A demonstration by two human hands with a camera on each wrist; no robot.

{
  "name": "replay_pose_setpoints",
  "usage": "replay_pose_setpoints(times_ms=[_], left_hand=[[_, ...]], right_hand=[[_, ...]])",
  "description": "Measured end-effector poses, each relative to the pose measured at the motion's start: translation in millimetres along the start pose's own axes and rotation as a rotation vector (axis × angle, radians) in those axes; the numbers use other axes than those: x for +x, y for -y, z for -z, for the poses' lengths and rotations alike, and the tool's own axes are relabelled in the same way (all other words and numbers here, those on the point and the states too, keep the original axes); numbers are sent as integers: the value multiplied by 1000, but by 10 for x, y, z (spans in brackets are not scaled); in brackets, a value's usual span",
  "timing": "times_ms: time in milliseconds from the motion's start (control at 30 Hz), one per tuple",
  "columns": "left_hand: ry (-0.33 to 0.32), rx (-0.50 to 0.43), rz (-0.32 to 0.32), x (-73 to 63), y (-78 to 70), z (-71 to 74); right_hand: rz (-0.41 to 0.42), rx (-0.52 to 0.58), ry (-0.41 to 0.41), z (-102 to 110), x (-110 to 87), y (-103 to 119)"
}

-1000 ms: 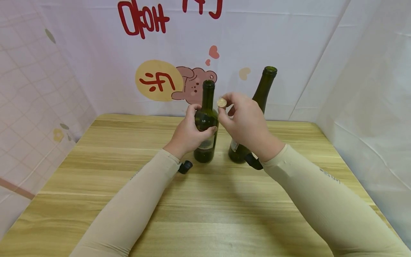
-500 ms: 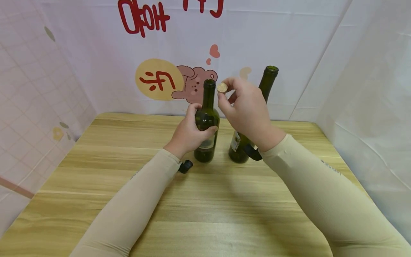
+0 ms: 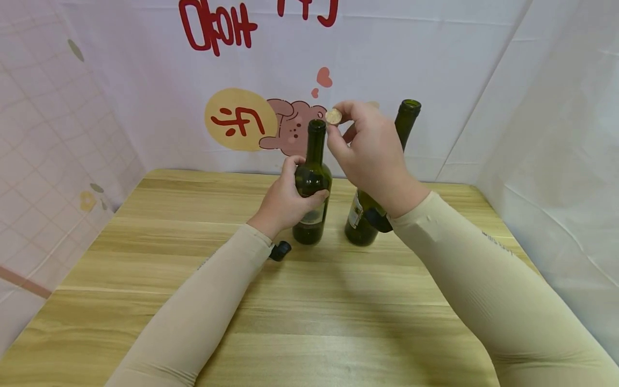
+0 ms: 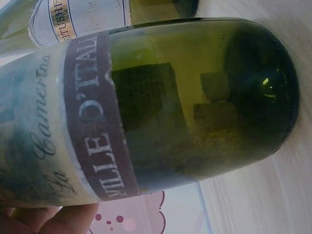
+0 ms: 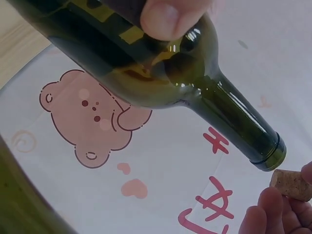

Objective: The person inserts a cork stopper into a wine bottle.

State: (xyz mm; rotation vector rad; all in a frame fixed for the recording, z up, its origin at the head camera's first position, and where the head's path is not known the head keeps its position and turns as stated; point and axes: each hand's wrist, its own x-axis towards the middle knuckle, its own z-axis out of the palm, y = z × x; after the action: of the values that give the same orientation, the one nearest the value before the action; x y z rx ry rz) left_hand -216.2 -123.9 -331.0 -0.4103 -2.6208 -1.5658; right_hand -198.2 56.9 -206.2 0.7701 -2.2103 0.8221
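My left hand [image 3: 282, 204] grips a green glass wine bottle [image 3: 309, 233] around its upper body, and the bottle stands upright on the table. Its mouth has no stopper in it. Between thumb and fingers, my right hand [image 3: 374, 153] pinches a cork [image 3: 333, 116] just right of that mouth and slightly above it. In the right wrist view the cork [image 5: 291, 185] appears close to the bottle's rim [image 5: 273, 156]; whether they touch I cannot tell. The left wrist view shows the held bottle's label [image 4: 92, 117] and base up close.
A second, taller green wine bottle [image 3: 360, 231] stands to the right, partly behind my right hand, with its mouth uncovered. Both stand on a wooden table [image 3: 309, 312]. White printed cloth [image 3: 435, 54] hangs behind and at the sides.
My right hand has risen with the cork, from beside the bottle's neck to about the height of its mouth. The left hand keeps its hold on the bottle, almost unmoved.
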Motion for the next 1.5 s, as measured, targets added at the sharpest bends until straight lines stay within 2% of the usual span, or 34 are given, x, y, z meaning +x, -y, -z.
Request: replay_pose_setpoints(times_ms=[400, 733, 1500], left_hand=[[15, -31, 18, -9, -12, 5], [23, -40, 31, -23, -35, 20], [17, -40, 6, -19, -15, 11]], right_hand=[[17, 10, 11, -56, 86, 6], [-14, 1, 38, -82, 126, 30], [-24, 23, 77, -147, 119, 52]])
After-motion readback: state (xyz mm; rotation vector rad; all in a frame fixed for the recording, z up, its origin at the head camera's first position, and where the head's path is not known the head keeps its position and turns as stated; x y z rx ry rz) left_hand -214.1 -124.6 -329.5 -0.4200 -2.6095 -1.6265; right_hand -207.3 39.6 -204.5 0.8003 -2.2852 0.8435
